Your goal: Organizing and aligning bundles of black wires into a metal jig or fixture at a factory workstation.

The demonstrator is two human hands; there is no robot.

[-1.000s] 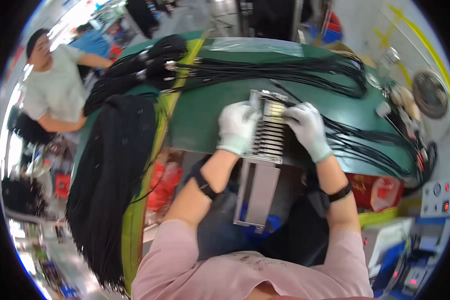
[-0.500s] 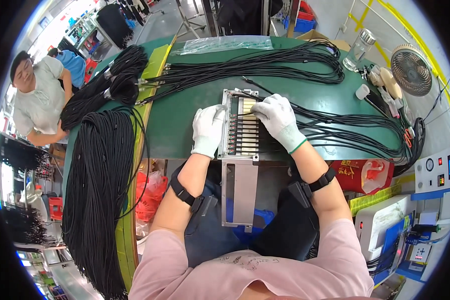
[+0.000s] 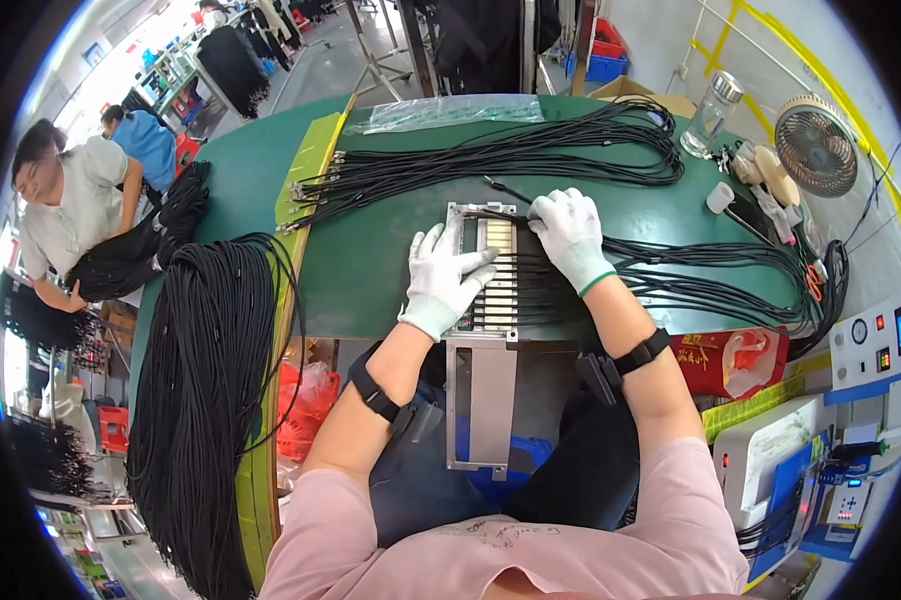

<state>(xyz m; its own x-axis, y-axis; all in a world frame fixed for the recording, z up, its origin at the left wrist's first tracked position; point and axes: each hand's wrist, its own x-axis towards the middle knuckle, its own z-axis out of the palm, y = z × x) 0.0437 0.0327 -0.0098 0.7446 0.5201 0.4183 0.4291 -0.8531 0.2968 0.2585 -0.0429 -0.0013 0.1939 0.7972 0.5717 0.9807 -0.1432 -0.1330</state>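
A narrow metal fixture (image 3: 482,400) with a row of pale slots lies across the table's near edge, and several black cables run out of its right side. My left hand (image 3: 442,278), in a white glove, rests over the fixture's left side; its fingers are apart and its tip reaches onto the slots. At the upper right of the slots, my gloved right hand (image 3: 568,240) has its fingers closed on a black cable near the fixture's far end. Another loose cable end (image 3: 492,183) points out beyond that hand. My right fingertips partly hide the cable.
Bundled black cables (image 3: 510,145) lie across the far table, and a thick hank (image 3: 205,390) hangs over the left edge. A glass bottle (image 3: 712,115) and a fan (image 3: 816,145) stand at right. A co-worker (image 3: 80,200) handles a cable bundle at far left.
My left hand has shifted right onto the slots, its fingers spreading. My right hand has moved slightly right. The co-worker has pulled a cable bundle off the table toward the left.
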